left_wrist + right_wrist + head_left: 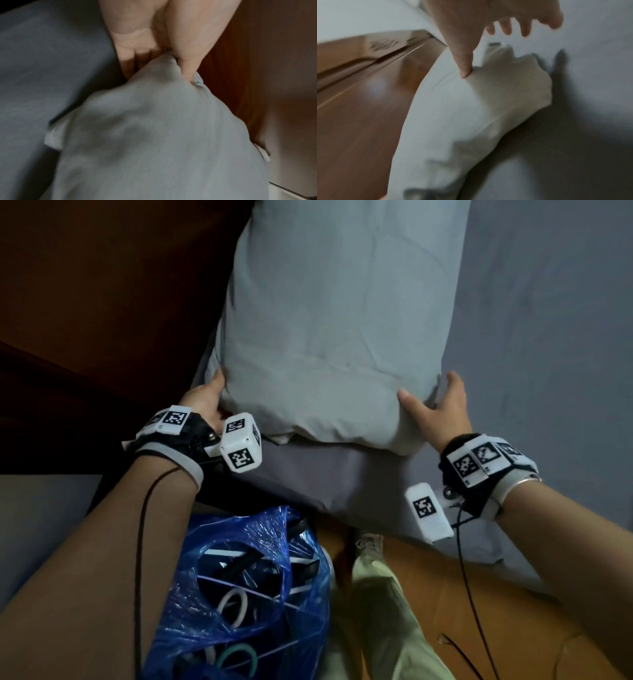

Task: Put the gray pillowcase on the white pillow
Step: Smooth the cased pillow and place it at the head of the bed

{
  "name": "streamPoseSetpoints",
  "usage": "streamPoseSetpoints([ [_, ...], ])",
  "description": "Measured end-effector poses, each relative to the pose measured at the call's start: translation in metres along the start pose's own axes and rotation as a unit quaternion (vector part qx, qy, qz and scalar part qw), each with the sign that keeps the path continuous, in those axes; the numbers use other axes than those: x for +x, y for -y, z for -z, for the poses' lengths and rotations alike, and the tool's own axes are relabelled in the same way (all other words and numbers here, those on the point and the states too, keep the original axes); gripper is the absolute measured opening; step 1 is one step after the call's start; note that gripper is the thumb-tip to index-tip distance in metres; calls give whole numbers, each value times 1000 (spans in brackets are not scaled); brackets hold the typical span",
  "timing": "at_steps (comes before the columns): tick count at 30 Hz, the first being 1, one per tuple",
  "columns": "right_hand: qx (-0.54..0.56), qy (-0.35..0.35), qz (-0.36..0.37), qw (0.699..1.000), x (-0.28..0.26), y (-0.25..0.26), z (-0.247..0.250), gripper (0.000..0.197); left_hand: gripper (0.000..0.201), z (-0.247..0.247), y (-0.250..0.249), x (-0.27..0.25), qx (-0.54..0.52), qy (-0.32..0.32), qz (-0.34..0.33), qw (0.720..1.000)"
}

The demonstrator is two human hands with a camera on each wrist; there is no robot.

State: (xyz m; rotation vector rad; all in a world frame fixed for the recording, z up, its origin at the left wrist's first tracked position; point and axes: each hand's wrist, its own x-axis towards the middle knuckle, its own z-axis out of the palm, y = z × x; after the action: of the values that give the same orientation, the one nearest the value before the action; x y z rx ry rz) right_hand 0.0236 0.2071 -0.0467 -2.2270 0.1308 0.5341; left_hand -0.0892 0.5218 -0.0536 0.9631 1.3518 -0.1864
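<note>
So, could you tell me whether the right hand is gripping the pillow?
No, the right hand is open, only its thumb touching the pillow.

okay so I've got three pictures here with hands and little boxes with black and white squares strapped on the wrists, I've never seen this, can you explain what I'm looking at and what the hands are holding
No machine here: a person works with bare hands, wearing wrist straps that carry small cameras and patterned marker cubes. The wide picture comes from a camera on the head, looking down; the other two look along each hand from the wrists.

A pillow lies on a gray bed sheet. Most of it looks covered by the gray pillowcase, with paler cloth showing at the near right corner. The left hand pinches the near left corner between thumb and fingers. The right hand rests spread on the near right corner, thumb pressing in. A blue plastic bag of odds and ends sits below, on the floor.
</note>
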Motion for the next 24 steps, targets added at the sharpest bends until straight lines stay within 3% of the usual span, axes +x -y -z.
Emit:
streamPoseSetpoints([
  [2, 94, 37, -100, 990, -2, -11, -3, 102, 78, -8, 5, -15, -17, 7, 19, 1000],
  [4, 98, 41, -127, 986, -1, -16, -5, 103, 82, -10, 14, -27, -18, -20, 34, 999],
  [6, 120, 62, -147, 980, 0, -13, -5, 80, 96, -10, 23, -38, 0, 4, 90, 996],
  [8, 175, 125, -188, 958, 0, -8, -5, 50, 103, -15, 28, -50, -16, 91, 157, 983],
  [10, 197, 170, -228, 938, -1, -6, -5, 47, 105, -23, 30, -53, -95, 141, 186, 968],
  [13, 229, 183, -249, 923, -1, -3, -5, 48, 111, -39, 21, -52, -167, 164, 134, 963],
  [15, 269, 192, -253, 909, -2, -1, -4, 38, 99, -46, 14, -50, -178, 151, 86, 969],
  [19, 332, 204, -232, 891, -7, 5, -11, 37, 55, -46, 0, -43, -113, 83, 20, 990],
  [24, 393, 227, -166, 876, -14, 10, -20, 44, 49, -33, -15, -41, 26, -18, -43, 999],
])
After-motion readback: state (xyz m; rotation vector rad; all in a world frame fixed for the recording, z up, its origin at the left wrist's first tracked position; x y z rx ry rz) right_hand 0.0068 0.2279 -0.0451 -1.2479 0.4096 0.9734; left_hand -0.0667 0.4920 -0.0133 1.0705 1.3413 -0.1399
